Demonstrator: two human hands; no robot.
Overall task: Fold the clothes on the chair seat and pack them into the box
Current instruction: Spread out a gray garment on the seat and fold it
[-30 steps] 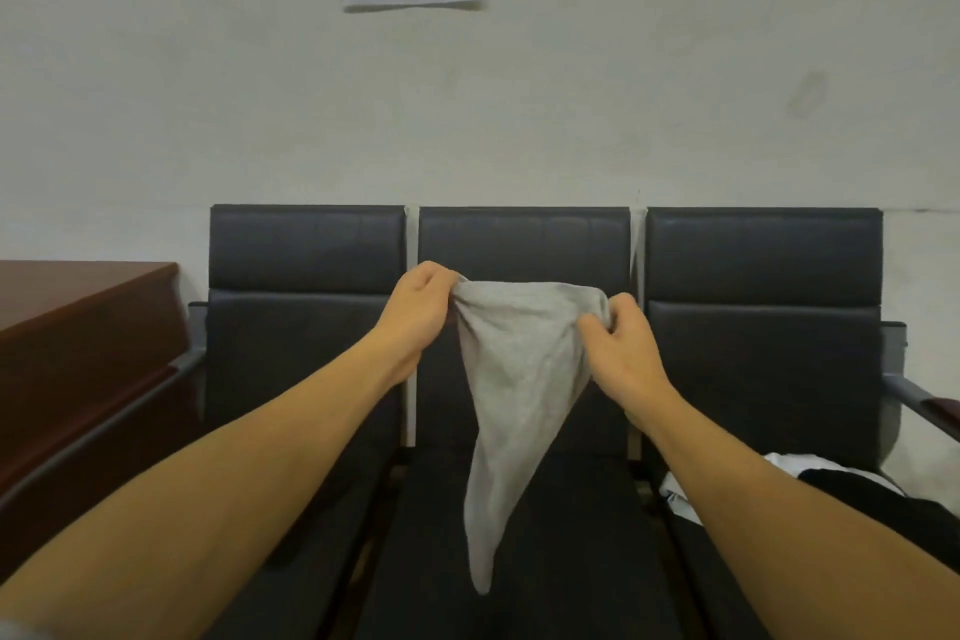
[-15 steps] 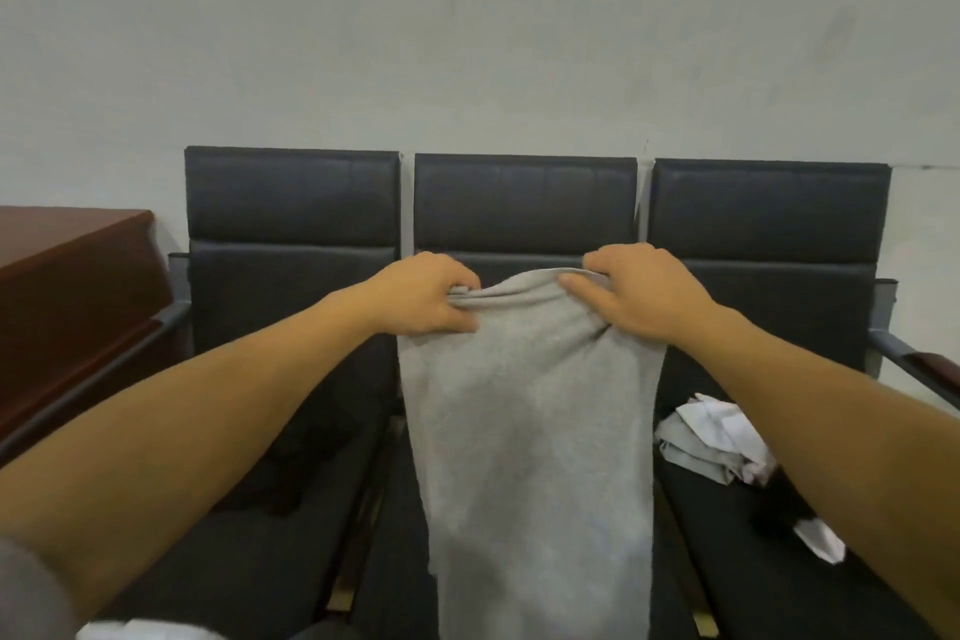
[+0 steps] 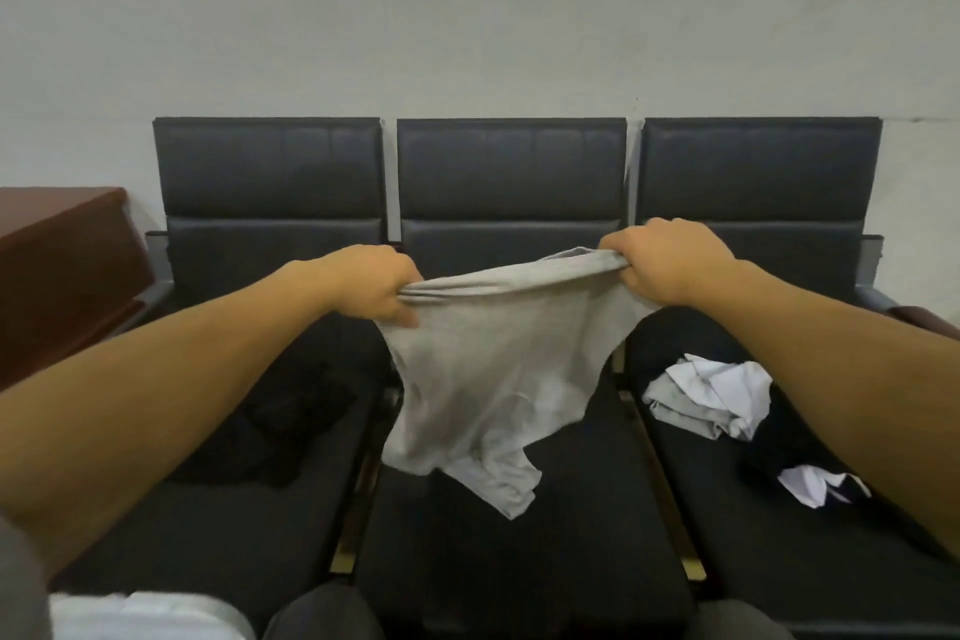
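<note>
I hold a grey T-shirt stretched out in the air over the middle chair seat. My left hand grips its top edge on the left, my right hand grips the top edge on the right. The shirt hangs down, its lower end crumpled and swinging just above the seat. A dark garment lies on the left seat. A crumpled pile of white and grey clothes sits on the right seat, with a dark garment and a white piece in front of it. No box is in view.
Three black chairs stand in a row against a pale wall. A brown wooden desk is at the left. Something white lies at the bottom left edge. My knees show at the bottom.
My hands have moved apart and spread the grey shirt wide; it hung in a narrow bunch before. The view has tilted down, showing more of the seats.
</note>
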